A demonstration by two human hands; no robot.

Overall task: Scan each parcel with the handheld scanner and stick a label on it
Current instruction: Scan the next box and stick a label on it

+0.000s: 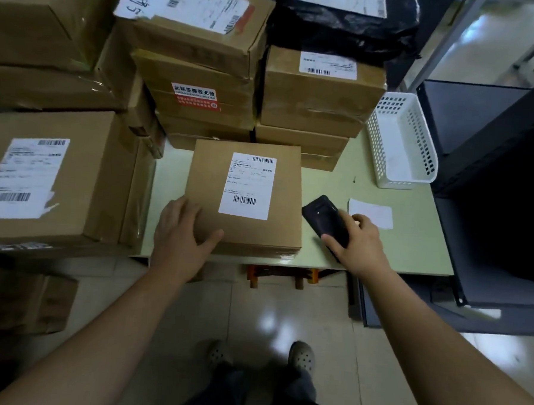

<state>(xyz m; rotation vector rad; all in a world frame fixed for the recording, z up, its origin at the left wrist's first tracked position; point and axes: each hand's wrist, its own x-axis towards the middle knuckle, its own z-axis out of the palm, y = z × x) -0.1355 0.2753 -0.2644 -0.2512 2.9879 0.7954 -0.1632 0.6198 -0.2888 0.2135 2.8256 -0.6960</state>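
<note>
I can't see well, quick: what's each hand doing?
Left hand: open, flat on the parcel.
Right hand: closed around the black scanner.

A parcel-sorting corner with a pale green table on a glossy tiled floor

The table (pixel 372 183) stands on light, shiny floor tiles (pixel 284 311) that mirror a bright overhead light. Dark metal shelving (pixel 486 127) fills the right side, with a grey metal post (pixel 447 41) rising behind it. A white perforated plastic basket (pixel 402 141) sits on the table's far right corner. An orange-and-wood stool (pixel 282 276) shows under the table's front edge, and flattened cardboard (pixel 22 304) lies low at the left.
</note>
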